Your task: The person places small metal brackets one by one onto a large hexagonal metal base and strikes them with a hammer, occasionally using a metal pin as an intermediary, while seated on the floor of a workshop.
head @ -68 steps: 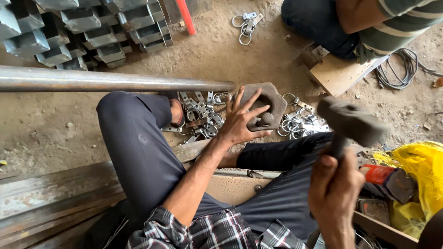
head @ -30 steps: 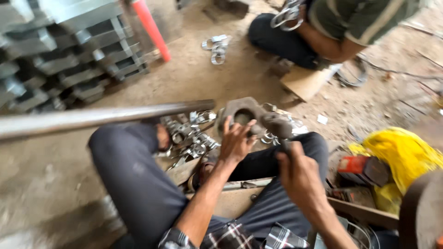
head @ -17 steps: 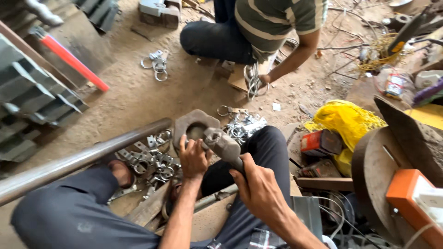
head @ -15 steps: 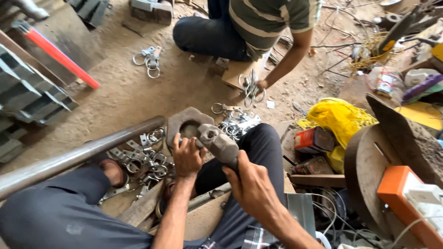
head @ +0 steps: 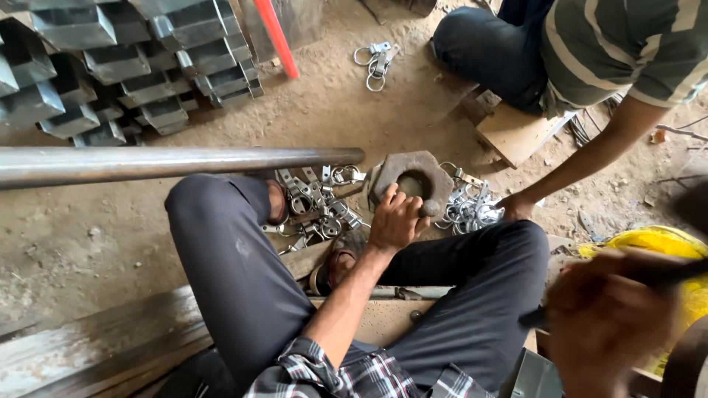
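My left hand (head: pixel 394 221) is curled over the near rim of a rusty hexagonal metal block (head: pixel 413 177) with a round hole, which lies on the dirt floor between my knees. My right hand (head: pixel 605 317) is blurred at the lower right, raised off the block and closed round the dark handle of a hammer (head: pixel 664 273). The hammer's head is too blurred to make out. Silver metal clamps (head: pixel 317 206) lie scattered left of the block.
A steel pipe (head: pixel 184 163) crosses over my left knee. Stacked grey metal channels (head: pixel 110 66) and a red rod (head: pixel 276 37) are at the back left. A person in a striped shirt reaches a hand (head: pixel 516 208) to a clamp pile (head: pixel 472 212). A yellow bag (head: pixel 656 243) lies right.
The hammer head, which rested on the block half a second ago, has swung up and away to the right. My left hand stays on the block. The other person's hand has come down to the clamps.
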